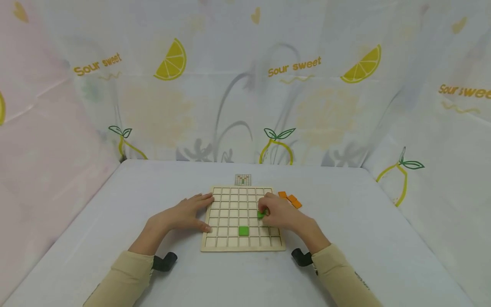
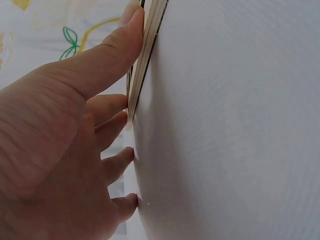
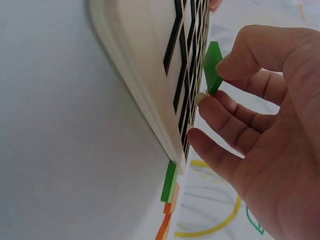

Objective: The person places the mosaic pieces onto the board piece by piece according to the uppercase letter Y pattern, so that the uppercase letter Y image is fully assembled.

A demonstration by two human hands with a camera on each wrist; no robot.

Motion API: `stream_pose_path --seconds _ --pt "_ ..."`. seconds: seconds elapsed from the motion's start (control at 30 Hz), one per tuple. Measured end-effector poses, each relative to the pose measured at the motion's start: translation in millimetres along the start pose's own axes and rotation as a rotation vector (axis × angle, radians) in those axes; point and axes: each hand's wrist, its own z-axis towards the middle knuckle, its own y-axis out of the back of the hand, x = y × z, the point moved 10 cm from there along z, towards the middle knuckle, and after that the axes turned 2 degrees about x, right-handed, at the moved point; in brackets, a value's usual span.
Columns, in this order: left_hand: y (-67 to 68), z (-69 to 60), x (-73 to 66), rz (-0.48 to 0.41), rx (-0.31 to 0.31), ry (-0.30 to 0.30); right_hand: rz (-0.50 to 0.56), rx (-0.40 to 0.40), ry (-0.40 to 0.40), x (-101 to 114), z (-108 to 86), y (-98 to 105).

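Observation:
A wooden grid board (image 1: 243, 248) lies flat on the table, with one green square tile (image 1: 243, 230) in a cell of its second row from the front. Over the board's right part, my right hand (image 1: 281, 213) pinches another green tile (image 3: 213, 67) between thumb and fingers. That tile is tilted on edge in the right wrist view, close to the grid. My left hand (image 1: 186, 213) rests against the board's left edge, fingers extended and thumb touching the rim. The left wrist view shows this thumb on the wooden edge (image 2: 146, 62).
Several orange tiles (image 1: 292, 198) lie on the table right of the board. Another green tile (image 3: 169, 182) lies beside the board's edge in the right wrist view. Behind the board is a small printed grid card (image 1: 243, 179). Patterned cloth (image 1: 245, 106) surrounds the white table.

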Motion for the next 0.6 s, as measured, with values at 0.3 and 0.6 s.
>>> stream_pose_path --seconds 0.3,0.6 --pt "1.4 -1.8 -1.4 0.004 0.001 0.011 -0.004 -0.003 0.034 14.9 2.3 -3.6" --pt "2.5 -2.3 -2.5 0.003 -0.006 0.003 -0.040 0.025 0.045 26.3 4.9 -10.1"
